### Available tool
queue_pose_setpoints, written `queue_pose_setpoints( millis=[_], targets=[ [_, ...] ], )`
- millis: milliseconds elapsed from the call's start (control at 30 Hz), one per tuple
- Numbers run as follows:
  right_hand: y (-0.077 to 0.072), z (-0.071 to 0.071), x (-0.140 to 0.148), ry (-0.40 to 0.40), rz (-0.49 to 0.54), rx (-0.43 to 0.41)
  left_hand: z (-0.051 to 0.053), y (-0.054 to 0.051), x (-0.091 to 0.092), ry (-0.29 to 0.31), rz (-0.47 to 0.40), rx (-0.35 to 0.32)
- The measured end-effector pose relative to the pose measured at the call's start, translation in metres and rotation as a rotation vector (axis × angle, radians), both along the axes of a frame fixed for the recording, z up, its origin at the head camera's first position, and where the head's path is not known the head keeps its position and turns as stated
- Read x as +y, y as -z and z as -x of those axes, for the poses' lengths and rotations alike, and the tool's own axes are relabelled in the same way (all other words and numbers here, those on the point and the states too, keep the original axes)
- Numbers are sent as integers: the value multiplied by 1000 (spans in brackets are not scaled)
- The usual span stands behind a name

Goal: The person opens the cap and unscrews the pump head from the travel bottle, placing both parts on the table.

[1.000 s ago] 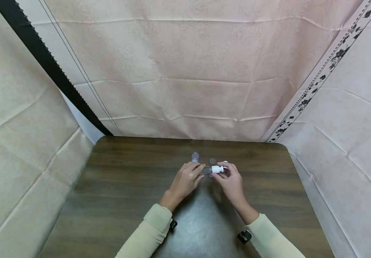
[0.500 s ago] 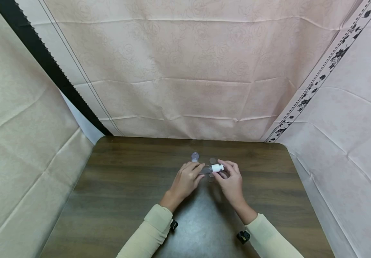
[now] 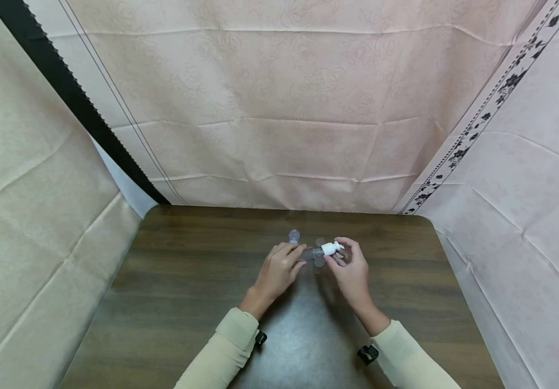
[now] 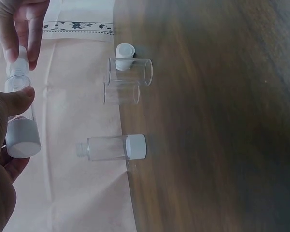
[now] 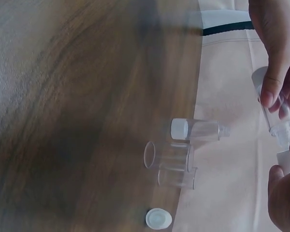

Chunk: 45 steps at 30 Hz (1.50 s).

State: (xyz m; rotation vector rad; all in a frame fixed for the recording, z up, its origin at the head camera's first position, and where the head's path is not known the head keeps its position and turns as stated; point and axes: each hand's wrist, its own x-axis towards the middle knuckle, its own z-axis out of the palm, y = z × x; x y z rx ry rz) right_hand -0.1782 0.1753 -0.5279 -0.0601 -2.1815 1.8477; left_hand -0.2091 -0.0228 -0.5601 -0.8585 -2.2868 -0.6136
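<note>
My left hand (image 3: 277,272) grips a clear pump bottle (image 5: 274,108) with a white base (image 4: 23,138), thumb along its side. The bottle lies tilted, its neck toward my right hand (image 3: 352,272). That hand pinches a white pump top (image 3: 330,248) at the neck between thumb and fingers. In the right wrist view part of the clear threaded neck (image 5: 283,137) shows beside the white collar; whether the two are screwed together I cannot tell. Both hands hold these parts above the table.
A second clear bottle (image 4: 107,148) with a white base stands on the wooden table (image 3: 187,281) near its far edge. Two clear cylindrical covers (image 4: 144,72) and another white pump top (image 5: 158,219) stand nearby. Cloth curtains (image 3: 279,108) hang behind and at both sides.
The bottle's pump end has risen and shifted slightly right. My right fingers have changed their hold on the white pump top, while my left hand has moved slightly left.
</note>
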Motion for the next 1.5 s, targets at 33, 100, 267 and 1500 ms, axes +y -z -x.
queue_pose_setpoints(
  millis=[33,100,267,1500],
  targets=[
    [4,2,2,0,12,2,1,1,-1,-1,-3,5],
    [11,7,6,7,19,-1,2,2,-2,-5,-3,11],
    [2,8,12,31,-10,17,2,1,-6,2,-5,5],
    [46,31,82,-174,-562,17,3,-1,-26,-30,-16,-9]
  ],
)
